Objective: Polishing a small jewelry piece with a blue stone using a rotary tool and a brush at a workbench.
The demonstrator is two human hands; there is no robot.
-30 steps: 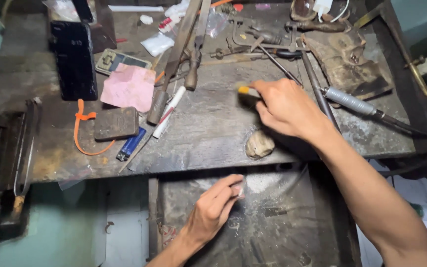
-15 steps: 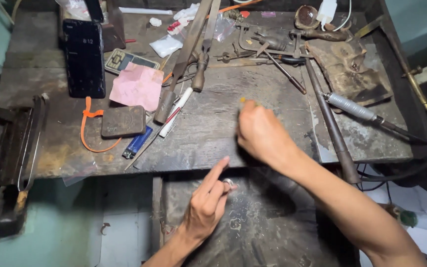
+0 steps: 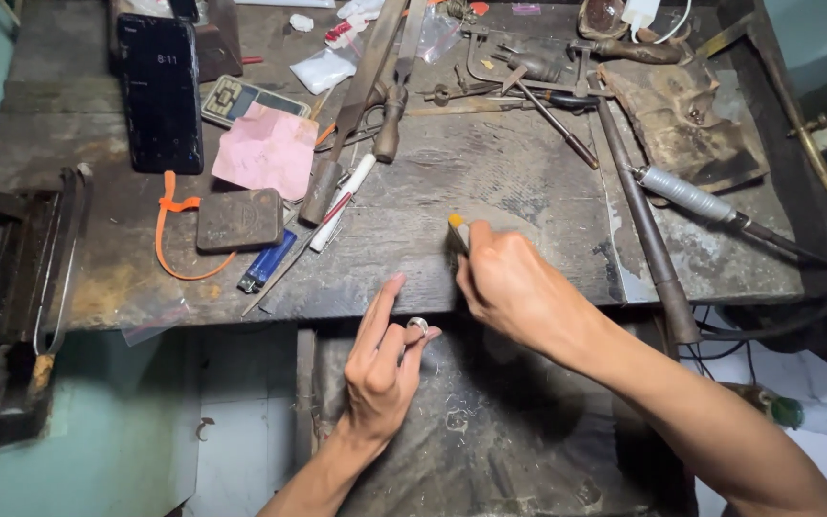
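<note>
Two hands: both over the front edge of a grimy metal workbench [image 3: 490, 191], head cam looking down.
L hand [image 3: 382, 369]: palm-side away from cam, index finger straight out toward the bench edge, thumb + other fingers pinched together on a small silver ring [image 3: 418, 325]. So closed on the ring, index left free.
Ring: sits at the L fingertips, just below the bench's front edge, above the dark cloth apron [image 3: 490, 431] w/ metal filings on it.
R hand [image 3: 514, 292]: fist wrapped around a small tool w/ a yellow-orange tip [image 3: 456, 222]; only the tip pokes out the top, rest hidden in the grip. Can't tell what kind of tool tbh. Its knuckles are just beside the ring, not clearly touching.
Bench, left: black phone [image 3: 158, 91] standing w/ screen lit, pink paper [image 3: 268, 151], a dark flat block [image 3: 238, 220] w/ an orange cord [image 3: 172, 235] looping around it, blue lighter [image 3: 265, 261] near the front edge.
Bench, middle: long file w/ dark handle [image 3: 348, 120], white pen-like thing [image 3: 341, 203] beside it, small plastic bags further back.
Bench, right: long steel rod [image 3: 645, 230] running front to back, a silver-gripped handpiece [image 3: 686, 194] w/ black cable going off right, pile of pliers etc at the back.
Far left: a saw frame [image 3: 55, 258] hanging off the side.
</note>
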